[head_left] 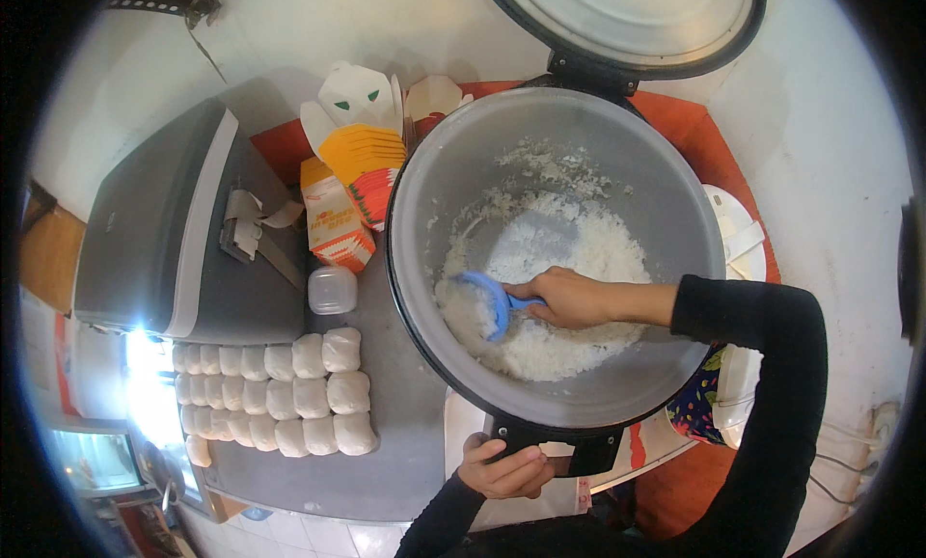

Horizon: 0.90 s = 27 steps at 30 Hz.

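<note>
A large rice cooker (696, 225) stands with its grey inner pot facing up and white rice (542, 357) spread over the pot's bottom. Grains also cling to the pot's far wall. Inside, my right hand (569, 298) is closed around the handle of a blue rice scoop (499, 309). The scoop's head lies in the rice at the left of the pot, with rice against it. At the near rim, my left hand (504, 469) has its fingers curled around the left end of the cooker's black front handle (596, 454).
The raised lid (641, 20) stands behind the pot. To the left are stacked food cartons (338, 216), a small clear lidded tub (333, 290), a grey appliance (145, 220) and rows of white rounded lumps (280, 400). A white container (738, 394) stands at the right.
</note>
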Motion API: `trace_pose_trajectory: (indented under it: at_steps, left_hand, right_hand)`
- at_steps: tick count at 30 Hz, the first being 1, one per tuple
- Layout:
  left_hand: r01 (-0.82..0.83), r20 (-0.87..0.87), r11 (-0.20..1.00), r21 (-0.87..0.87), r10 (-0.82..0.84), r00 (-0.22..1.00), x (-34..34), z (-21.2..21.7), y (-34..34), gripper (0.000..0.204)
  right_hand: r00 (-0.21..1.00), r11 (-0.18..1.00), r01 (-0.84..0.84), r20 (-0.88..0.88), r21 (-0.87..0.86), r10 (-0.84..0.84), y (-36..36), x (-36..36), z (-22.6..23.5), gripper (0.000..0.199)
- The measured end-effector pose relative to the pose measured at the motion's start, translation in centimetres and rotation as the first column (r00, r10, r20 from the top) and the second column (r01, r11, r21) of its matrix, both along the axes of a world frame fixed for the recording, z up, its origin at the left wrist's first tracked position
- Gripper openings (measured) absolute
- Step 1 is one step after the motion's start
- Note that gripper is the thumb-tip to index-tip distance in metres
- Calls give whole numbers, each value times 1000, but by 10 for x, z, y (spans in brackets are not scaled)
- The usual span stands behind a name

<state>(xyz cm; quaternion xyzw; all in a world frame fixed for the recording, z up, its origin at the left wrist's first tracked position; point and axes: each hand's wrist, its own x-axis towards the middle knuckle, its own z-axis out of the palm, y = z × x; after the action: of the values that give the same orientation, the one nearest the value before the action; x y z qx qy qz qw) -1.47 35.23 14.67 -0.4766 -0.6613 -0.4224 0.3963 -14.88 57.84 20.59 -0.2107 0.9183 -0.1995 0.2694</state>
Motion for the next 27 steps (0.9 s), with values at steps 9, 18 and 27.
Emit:
trace_pose_trajectory:
  at_steps: [9,18,27]
  left_hand:
    - [-93,31,995,46,92,995,4,0,5,13]
    - [-150,-21,963,224,159,987,11,-11,18,12]
    - [-117,1,993,-10,117,993,4,2,1,10]
  right_hand:
    - [926,939,-216,-249,269,284,-3,37,16,59]
    - [999,984,-44,39,173,37,-30,60,76,43]
    - [995,991,25,-103,133,-11,-38,90,142,44]
